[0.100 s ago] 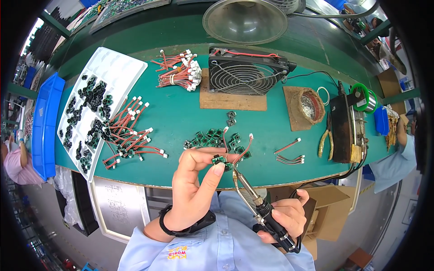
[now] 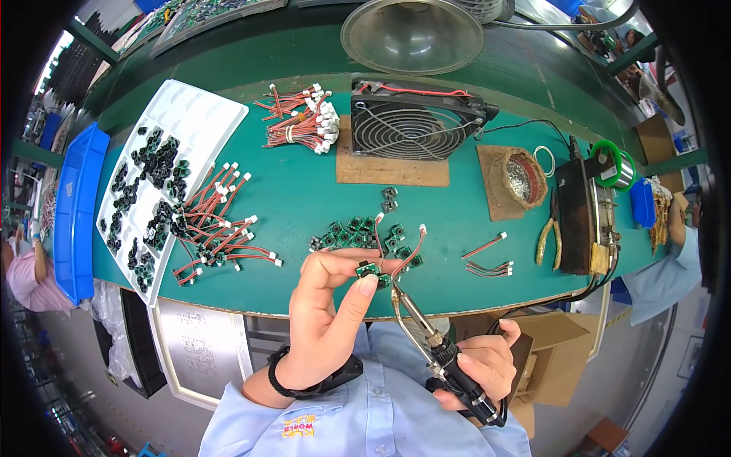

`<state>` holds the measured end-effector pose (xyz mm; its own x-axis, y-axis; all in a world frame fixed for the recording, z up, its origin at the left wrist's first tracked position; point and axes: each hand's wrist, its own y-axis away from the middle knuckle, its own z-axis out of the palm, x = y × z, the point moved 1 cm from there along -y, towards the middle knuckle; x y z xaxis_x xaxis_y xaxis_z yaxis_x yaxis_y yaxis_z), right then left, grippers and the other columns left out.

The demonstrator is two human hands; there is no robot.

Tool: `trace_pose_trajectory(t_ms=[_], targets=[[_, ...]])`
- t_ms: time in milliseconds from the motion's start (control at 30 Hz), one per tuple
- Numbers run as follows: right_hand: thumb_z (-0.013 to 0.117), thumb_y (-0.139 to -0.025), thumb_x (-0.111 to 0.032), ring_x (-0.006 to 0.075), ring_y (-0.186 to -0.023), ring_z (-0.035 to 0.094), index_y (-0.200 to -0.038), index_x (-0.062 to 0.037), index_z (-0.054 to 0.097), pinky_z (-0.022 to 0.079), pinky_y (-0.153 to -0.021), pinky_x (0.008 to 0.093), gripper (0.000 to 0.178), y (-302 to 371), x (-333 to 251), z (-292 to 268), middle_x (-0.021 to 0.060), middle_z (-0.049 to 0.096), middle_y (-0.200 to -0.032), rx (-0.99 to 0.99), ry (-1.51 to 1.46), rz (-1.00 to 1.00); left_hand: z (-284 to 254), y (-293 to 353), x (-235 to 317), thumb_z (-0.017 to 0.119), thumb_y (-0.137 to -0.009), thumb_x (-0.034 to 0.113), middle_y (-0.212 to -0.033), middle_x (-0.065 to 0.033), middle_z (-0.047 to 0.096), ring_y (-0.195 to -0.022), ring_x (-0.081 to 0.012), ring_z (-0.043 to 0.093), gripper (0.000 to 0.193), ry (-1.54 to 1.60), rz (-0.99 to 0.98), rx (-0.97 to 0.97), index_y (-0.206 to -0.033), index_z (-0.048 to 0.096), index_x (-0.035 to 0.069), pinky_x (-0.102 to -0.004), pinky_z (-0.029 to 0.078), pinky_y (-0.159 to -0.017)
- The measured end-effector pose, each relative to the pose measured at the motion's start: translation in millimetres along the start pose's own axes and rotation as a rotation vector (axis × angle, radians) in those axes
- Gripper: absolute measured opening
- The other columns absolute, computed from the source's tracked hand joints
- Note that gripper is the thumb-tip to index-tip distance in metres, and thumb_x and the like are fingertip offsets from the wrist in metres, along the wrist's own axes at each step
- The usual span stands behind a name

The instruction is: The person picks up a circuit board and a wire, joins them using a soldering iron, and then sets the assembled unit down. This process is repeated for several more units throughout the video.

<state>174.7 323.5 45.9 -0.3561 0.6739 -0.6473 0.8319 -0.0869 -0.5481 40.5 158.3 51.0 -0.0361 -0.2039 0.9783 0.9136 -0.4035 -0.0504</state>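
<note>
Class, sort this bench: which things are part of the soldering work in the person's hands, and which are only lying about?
In use:
left hand pinching a small green board with red wires
right hand holding the soldering iron
loose green boards just beyond

Lying about:
fan
white tray
bundled red leads
pliers
blue bin

soldering iron | tip nearer small green board | slight shift

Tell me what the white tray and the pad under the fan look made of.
The white tray: probably thin moulded plastic, glossy, with formed pockets. The pad under the fan: looks like brown cardboard or fibreboard, matt with worn edges; which one is unclear.
</note>
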Motion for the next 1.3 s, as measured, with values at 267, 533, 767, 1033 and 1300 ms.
trace_pose_trajectory(t_ms=[267, 533, 767, 1033, 1300], targets=[[0.078, -0.063, -0.035, 0.0164, -0.071, 0.061, -0.094, -0.0103, 0.063, 0.028, -0.094, 0.0425, 0.042, 1, -1, -2, 0.0001, 0.064, -0.071, -0.019, -0.002, 0.015, -3, 1, -4, 0.048, -0.09, 0.0, -0.11, -0.017, 0.055, -0.101, -0.0251, 0.06, 0.01, -0.049, 0.056, -0.026, -0.098, 0.042, 0.0, -0.033, 0.044, -0.088], [0.066, -0.073, -0.046, 0.017, -0.067, 0.058, -0.098, -0.0091, 0.058, 0.026, -0.096, 0.0454, 0.045, 17, 6, -9, 0.0006, 0.059, -0.063, 0.096, 0.01, -0.039, -3, 0, -1, 0.049, -0.09, 0.001, -0.109, -0.0165, 0.055, -0.1, -0.0236, 0.06, 0.01, 0.14, -0.036, -0.001, -0.097, 0.042, 0.0, -0.0322, 0.045, -0.087], [0.05, -0.084, -0.043, 0.0171, -0.066, 0.05, -0.114, -0.0076, 0.048, 0.023, -0.097, 0.05, 0.047, 26, 16, -5, 0.0013, 0.052, -0.059, 0.241, 0.067, -0.022, -1, 3, 4, 0.048, -0.09, 0.003, -0.106, -0.0174, 0.059, -0.098, -0.0223, 0.06, 0.008, 0.046, -0.052, 0.016, -0.095, 0.042, 0.001, -0.0326, 0.045, -0.086], [0.06, -0.082, -0.023, 0.0177, -0.075, 0.049, -0.123, -0.0066, 0.043, 0.037, -0.085, 0.0356, 0.047, 26, 18, 9, 0.0081, 0.052, -0.09, 0.427, 0.132, 0.375, -8, 2, 9, 0.049, -0.089, 0.002, -0.098, -0.0169, 0.061, -0.094, -0.0224, 0.06, 0.007, 0.034, -0.113, 0.04, -0.092, 0.043, 0.002, -0.0334, 0.045, -0.085], [0.062, -0.081, -0.021, 0.0181, -0.078, 0.05, -0.122, -0.0086, 0.042, 0.038, -0.07, 0.0301, 0.047, 23, 16, 8, 0.0102, 0.048, -0.095, 0.273, -0.029, 0.274, -15, 7, 13, 0.053, -0.084, 0.0, -0.092, -0.0154, 0.061, -0.09, -0.0204, 0.061, 0.01, -0.349, -0.016, -0.066, -0.086, 0.044, 0.003, -0.0314, 0.045, -0.08]])
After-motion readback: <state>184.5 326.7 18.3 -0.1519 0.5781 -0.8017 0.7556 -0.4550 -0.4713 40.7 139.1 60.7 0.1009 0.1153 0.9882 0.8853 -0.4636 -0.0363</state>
